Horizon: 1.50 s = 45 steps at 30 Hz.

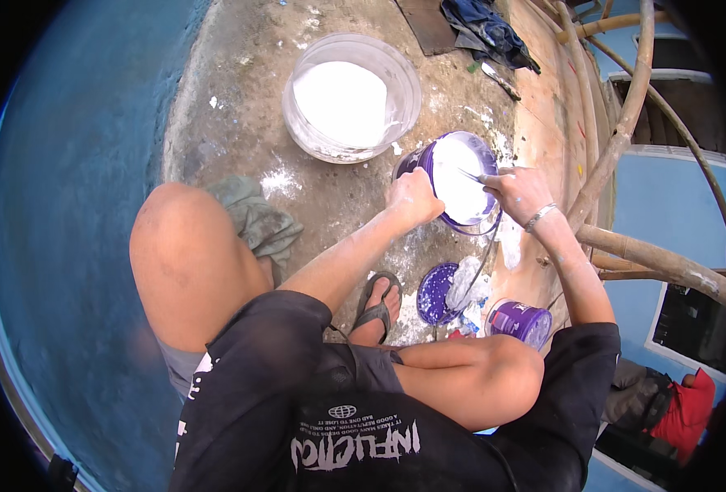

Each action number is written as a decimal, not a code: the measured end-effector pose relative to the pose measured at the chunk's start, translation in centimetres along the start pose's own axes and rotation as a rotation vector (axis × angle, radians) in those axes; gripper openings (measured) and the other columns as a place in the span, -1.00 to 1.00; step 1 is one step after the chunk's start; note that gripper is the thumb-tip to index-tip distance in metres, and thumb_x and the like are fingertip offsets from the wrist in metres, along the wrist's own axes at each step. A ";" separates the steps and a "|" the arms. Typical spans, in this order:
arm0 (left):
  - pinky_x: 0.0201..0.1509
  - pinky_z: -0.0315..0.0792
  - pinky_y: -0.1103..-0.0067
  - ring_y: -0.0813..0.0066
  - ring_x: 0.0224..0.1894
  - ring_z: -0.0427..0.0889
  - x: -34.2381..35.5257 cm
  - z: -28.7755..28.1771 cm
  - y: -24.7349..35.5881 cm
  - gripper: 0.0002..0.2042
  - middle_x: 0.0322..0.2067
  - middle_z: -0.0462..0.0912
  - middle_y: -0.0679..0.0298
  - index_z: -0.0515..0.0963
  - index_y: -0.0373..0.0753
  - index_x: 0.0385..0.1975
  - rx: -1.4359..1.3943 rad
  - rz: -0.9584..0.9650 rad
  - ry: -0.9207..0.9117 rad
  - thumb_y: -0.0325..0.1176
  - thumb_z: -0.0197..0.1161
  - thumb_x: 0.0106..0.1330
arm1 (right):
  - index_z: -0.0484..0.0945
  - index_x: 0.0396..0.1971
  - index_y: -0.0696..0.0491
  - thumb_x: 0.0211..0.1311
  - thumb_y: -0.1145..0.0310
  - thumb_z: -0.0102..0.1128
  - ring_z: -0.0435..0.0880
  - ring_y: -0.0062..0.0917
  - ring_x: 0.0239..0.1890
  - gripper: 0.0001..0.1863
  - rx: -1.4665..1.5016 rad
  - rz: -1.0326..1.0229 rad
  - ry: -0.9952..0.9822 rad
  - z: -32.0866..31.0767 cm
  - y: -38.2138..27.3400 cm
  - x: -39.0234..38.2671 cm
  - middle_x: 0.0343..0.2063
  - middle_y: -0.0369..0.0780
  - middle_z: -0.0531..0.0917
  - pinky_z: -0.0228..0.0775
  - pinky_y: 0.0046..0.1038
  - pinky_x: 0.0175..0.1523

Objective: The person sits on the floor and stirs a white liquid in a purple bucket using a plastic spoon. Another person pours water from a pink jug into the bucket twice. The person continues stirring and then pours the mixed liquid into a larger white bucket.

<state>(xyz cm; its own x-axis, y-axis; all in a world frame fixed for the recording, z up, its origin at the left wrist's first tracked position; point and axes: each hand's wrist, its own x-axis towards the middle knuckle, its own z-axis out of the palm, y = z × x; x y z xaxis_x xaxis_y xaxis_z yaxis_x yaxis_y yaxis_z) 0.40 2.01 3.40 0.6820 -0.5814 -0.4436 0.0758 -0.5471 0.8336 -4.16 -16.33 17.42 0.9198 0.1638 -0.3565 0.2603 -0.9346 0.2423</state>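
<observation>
My left hand (pixel 413 198) is closed on the near-left rim of a purple bucket (pixel 412 161), which holds a smooth white paste (pixel 456 176). From the right, my right hand (pixel 520 195) grips a putty knife (pixel 473 176), its thin blade over the white paste inside the bucket. The blade's far end is hard to make out against the white. Beyond my left hand stands a wide translucent tub (pixel 405 82) containing white powder or paste (pixel 340 102). Below the bucket lies a purple lid (pixel 435 293), white-spattered, beside a crumpled clear plastic bag (pixel 466 283).
A smaller purple bucket (pixel 520 322) lies near my bent knee. Grey-green cloth (pixel 256 217) rests beside my other leg. Dark cloth (pixel 487 31) and a white-smeared tool (pixel 501 81) lie farther off. Bamboo poles (pixel 625 119) cross the right side; a blue wall (pixel 76 205) bounds the left.
</observation>
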 end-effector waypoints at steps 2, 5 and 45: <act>0.12 0.56 0.30 0.06 0.02 0.70 0.0 0.1 0.2 -0.57 -0.09 0.70 -0.13 0.58 -0.41 -0.08 0.073 0.034 0.016 -0.27 0.33 0.07 | 0.75 -0.28 -0.11 0.27 0.21 0.22 0.70 -0.24 -0.48 -0.83 -0.103 0.003 -0.052 1.8 -0.1 1.1 -0.53 -0.14 0.70 0.48 -0.20 -0.36; 0.12 0.56 0.30 0.06 0.01 0.70 0.1 0.0 0.6 -0.57 -0.10 0.70 -0.12 0.58 -0.40 -0.09 0.076 -0.048 -0.004 -0.26 0.33 0.08 | 0.71 -0.38 -0.08 0.27 0.19 0.21 0.70 -0.23 -0.48 -0.82 -0.101 0.035 -0.084 4.1 0.0 1.2 -0.56 -0.13 0.69 0.48 -0.17 -0.37; 0.16 0.52 0.29 -0.02 0.06 0.65 0.8 0.1 0.5 -0.42 -0.06 0.66 -0.17 0.58 -0.41 -0.04 0.082 0.010 -0.033 -0.13 0.48 -0.02 | 0.76 -0.23 -0.05 0.30 0.15 0.21 0.71 -0.20 -0.44 -0.75 0.156 0.250 0.096 4.8 0.8 -3.2 -0.52 -0.12 0.70 0.53 -0.23 -0.30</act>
<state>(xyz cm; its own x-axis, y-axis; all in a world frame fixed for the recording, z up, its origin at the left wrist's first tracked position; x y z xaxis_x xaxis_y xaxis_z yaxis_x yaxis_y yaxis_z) 0.91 1.22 3.45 0.6577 -0.6059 -0.4475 0.0087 -0.5880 0.8088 -8.27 -19.15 14.40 0.9752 -0.0548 -0.2146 -0.0184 -0.9856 0.1680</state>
